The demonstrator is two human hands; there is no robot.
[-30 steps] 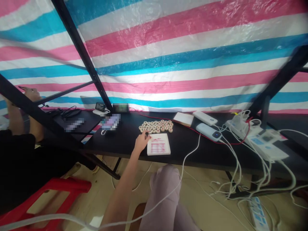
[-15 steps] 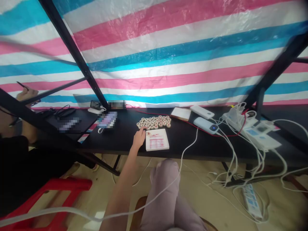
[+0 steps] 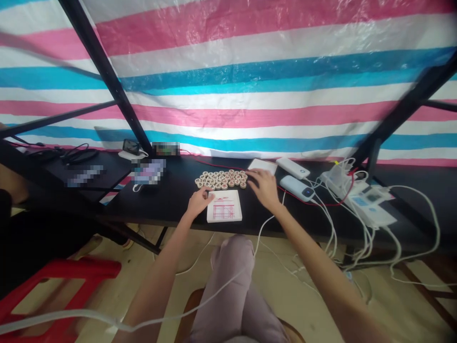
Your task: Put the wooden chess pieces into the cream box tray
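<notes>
Backdrop: in your head camera, a pink, white and blue striped plastic tarpaulin hangs behind a long black table, with black metal frame poles slanting across it.
Pieces: a cluster of round wooden game pieces lies on the table in front of you, towards the far side.
Board: a white square board with red grid lines lies flat just in front of the pieces, near the table's front edge.
Left hand: your left hand sits beside the board's left edge, its fingers curled at the near left corner of the cluster. Whether they pinch a piece cannot be told.
Right hand: your right hand lies palm down with its fingers spread, the fingertips at the right edge of the cluster and holding nothing.
Right of it: a white power bank and tangled white cables.
Floor: a red plastic stool stands at the lower left.
</notes>
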